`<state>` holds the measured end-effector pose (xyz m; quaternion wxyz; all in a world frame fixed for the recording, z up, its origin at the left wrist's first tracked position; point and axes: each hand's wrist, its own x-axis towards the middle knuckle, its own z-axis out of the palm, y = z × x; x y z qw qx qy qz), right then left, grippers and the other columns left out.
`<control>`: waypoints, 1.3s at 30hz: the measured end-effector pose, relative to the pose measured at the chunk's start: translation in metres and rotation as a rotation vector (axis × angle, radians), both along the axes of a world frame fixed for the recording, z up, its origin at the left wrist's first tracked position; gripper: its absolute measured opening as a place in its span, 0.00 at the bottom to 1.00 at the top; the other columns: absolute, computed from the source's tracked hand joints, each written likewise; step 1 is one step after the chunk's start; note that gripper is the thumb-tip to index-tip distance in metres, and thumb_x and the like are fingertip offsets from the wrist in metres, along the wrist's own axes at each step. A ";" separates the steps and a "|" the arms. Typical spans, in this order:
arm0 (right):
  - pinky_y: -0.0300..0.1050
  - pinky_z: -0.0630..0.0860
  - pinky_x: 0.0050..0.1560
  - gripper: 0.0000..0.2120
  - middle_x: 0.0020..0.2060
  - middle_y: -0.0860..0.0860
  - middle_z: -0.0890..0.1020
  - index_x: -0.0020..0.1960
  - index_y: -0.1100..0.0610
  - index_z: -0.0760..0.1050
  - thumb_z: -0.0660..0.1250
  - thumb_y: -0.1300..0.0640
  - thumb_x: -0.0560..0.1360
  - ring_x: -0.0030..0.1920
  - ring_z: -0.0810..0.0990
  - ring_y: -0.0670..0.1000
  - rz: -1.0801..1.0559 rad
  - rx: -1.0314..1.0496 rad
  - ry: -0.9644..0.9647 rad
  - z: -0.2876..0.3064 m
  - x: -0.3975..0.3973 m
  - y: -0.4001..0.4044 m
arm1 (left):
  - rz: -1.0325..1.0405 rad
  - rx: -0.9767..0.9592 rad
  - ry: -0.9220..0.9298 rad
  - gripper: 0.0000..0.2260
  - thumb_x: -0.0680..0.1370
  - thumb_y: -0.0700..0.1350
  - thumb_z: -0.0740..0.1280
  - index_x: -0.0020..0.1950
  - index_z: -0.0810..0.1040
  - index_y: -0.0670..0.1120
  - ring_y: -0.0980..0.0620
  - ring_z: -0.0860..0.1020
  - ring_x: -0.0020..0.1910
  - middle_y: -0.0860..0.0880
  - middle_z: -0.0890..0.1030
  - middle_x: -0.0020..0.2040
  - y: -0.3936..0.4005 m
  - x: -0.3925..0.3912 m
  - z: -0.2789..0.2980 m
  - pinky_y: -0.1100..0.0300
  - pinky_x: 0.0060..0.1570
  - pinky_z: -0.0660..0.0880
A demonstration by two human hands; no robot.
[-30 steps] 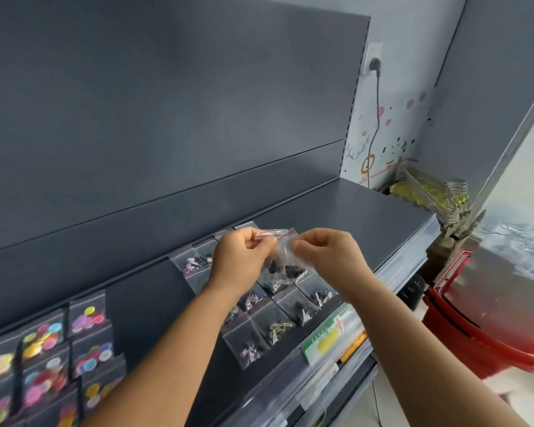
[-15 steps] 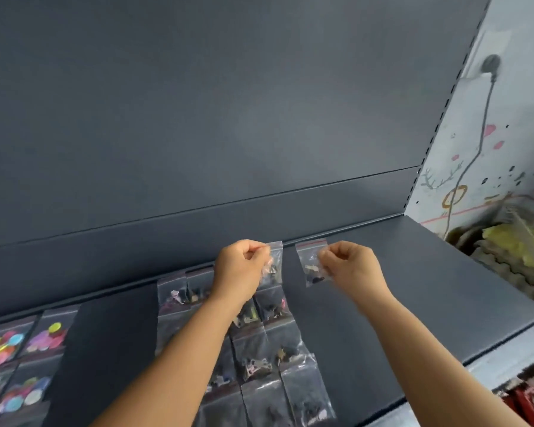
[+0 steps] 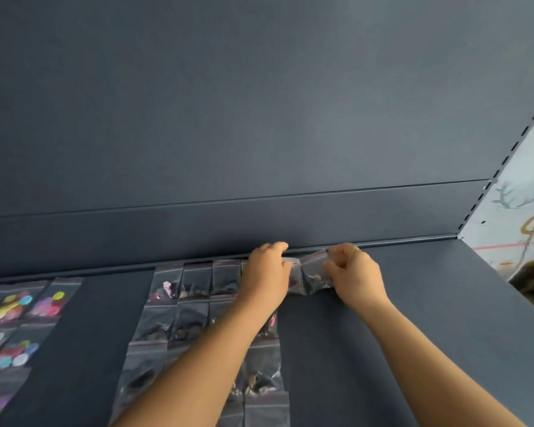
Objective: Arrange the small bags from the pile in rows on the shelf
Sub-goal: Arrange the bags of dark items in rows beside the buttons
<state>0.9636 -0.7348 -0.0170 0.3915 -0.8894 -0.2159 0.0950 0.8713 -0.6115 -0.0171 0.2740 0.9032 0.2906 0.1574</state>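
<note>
Starting at the left, some little bags with bright dots (image 3: 16,306) lie flat in rows on the dark shelf (image 3: 444,303). Next to them, past a bare strip, more clear small bags (image 3: 179,306) with tiny dark bits inside lie in neat rows, from the back wall (image 3: 259,118) down to the front. The left hand (image 3: 267,272) is at the back of the shelf, with its fingers curled, and it seems to pinch the top of one bag (image 3: 293,277), though that bag is mostly hidden. Just beside it, the right hand (image 3: 356,274) has its grip closed on another bag (image 3: 316,274), holding it by its right edge. Both bags are down at the back row, at its right end. I think a good part of the job is done, because many rows are filled. The right side of the shelf has no bags on it. The pile is not in the picture, so I cannot tell how many are left.
</note>
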 end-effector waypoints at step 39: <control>0.44 0.69 0.55 0.17 0.60 0.50 0.74 0.63 0.51 0.74 0.65 0.54 0.75 0.62 0.69 0.54 0.355 -0.187 -0.317 0.009 -0.026 0.007 | -0.111 0.340 0.164 0.21 0.78 0.44 0.65 0.71 0.68 0.41 0.44 0.68 0.69 0.44 0.73 0.67 -0.017 -0.037 0.011 0.53 0.66 0.66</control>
